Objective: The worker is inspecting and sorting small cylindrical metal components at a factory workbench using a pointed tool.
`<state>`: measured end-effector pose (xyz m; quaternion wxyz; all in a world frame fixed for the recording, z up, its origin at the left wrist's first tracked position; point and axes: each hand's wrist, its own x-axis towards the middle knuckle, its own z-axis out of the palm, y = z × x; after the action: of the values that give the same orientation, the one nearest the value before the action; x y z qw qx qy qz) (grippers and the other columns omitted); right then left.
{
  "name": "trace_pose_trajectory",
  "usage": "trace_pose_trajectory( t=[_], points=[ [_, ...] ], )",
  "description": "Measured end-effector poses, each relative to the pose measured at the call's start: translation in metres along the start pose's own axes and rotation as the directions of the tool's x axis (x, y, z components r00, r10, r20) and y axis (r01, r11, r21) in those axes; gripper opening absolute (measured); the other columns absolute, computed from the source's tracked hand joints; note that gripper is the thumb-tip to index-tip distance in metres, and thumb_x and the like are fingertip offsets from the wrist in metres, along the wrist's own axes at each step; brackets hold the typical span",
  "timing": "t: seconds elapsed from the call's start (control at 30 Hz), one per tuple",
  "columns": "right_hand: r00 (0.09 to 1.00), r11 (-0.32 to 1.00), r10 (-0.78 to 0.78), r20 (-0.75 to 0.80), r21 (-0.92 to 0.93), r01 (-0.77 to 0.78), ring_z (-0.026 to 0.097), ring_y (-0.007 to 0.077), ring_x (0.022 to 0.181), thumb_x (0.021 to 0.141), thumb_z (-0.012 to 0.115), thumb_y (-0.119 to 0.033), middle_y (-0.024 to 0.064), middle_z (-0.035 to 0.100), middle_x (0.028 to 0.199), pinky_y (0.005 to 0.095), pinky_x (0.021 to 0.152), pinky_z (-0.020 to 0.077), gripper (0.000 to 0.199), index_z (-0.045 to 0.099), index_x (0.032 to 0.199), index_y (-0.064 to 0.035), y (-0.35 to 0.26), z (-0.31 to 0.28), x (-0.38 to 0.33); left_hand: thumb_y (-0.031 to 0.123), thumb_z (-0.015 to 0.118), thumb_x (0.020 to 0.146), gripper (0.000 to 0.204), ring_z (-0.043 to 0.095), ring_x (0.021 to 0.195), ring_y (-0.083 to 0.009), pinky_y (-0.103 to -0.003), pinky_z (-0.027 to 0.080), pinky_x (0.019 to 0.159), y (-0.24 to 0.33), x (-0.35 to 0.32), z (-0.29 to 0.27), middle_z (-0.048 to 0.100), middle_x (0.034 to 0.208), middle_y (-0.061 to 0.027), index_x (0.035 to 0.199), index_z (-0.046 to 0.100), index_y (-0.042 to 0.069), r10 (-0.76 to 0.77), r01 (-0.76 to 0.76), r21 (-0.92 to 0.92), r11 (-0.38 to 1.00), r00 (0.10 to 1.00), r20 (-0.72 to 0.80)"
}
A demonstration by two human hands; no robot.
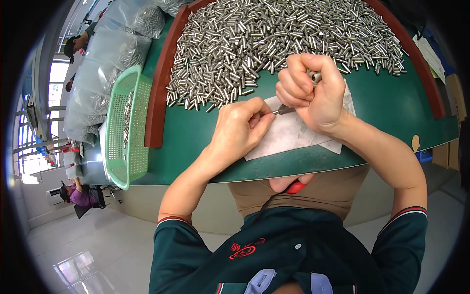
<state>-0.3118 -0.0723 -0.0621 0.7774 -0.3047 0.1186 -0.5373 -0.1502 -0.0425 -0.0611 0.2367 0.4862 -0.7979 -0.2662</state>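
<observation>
My left hand (240, 123) is closed in a pinch on a small metal pin (275, 112), of which only a short end shows at the fingertips. My right hand (316, 90) wraps round a hand tool with a dark tapering tip (285, 109); its pale round butt shows at the top of the fist, and its kind is hidden by the fingers. The tool's tip points at the pin and lies close to it; whether they touch I cannot tell. Both hands are above a stained white sheet (276, 139). Beyond them spreads a large heap of loose metal pins (284, 36).
Red-brown rails (161, 98) border the green tabletop (196, 147) around the heap. A green plastic basket (139, 157) with some pins inside stands left of the rail. Clear bags of metal parts (100, 68) line the far left. Other people sit in the left background.
</observation>
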Motion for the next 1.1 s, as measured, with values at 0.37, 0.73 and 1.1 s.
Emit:
trace_pose_trajectory(
  t=[0.37,0.73,1.1],
  points=[
    [0.997,0.999,0.013,0.073,-0.049,-0.010,0.018,0.0066,0.039,0.084,0.030,-0.025,-0.0021,0.024,0.042,0.0222,0.038,0.0158,0.036,0.028,0.051,-0.0106,0.001,0.000,0.001,0.003,0.063,0.071,0.008,0.037,0.043,-0.0056,-0.022,0.032,0.041,0.001,0.000,0.000,0.045,0.048,-0.0013,0.069,0.057,-0.002,-0.009,0.009,-0.011,1.000,1.000,-0.001],
    [0.999,0.985,-0.017,0.052,-0.171,0.026,0.017,0.0075,0.040,0.081,0.032,-0.028,-0.0029,0.025,0.043,0.0236,0.039,0.0160,0.035,0.028,0.049,-0.0117,0.009,0.003,-0.003,0.004,0.062,0.070,0.009,0.043,0.036,-0.0187,-0.030,0.035,0.040,0.001,0.002,0.000,0.044,0.043,-0.0083,0.066,0.055,0.000,-0.070,0.072,-0.063,0.995,0.997,0.024],
    [0.999,0.996,-0.013,0.046,-0.092,0.017,0.018,0.0064,0.039,0.081,0.030,-0.022,-0.0024,0.024,0.042,0.0223,0.038,0.0154,0.033,0.027,0.050,-0.0109,0.003,0.000,0.002,0.002,0.062,0.072,0.009,0.035,0.041,-0.0055,-0.023,0.030,0.039,-0.001,-0.002,0.003,0.041,0.045,-0.0016,0.067,0.056,-0.002,-0.032,0.032,-0.046,0.998,0.999,-0.016]
  ],
)
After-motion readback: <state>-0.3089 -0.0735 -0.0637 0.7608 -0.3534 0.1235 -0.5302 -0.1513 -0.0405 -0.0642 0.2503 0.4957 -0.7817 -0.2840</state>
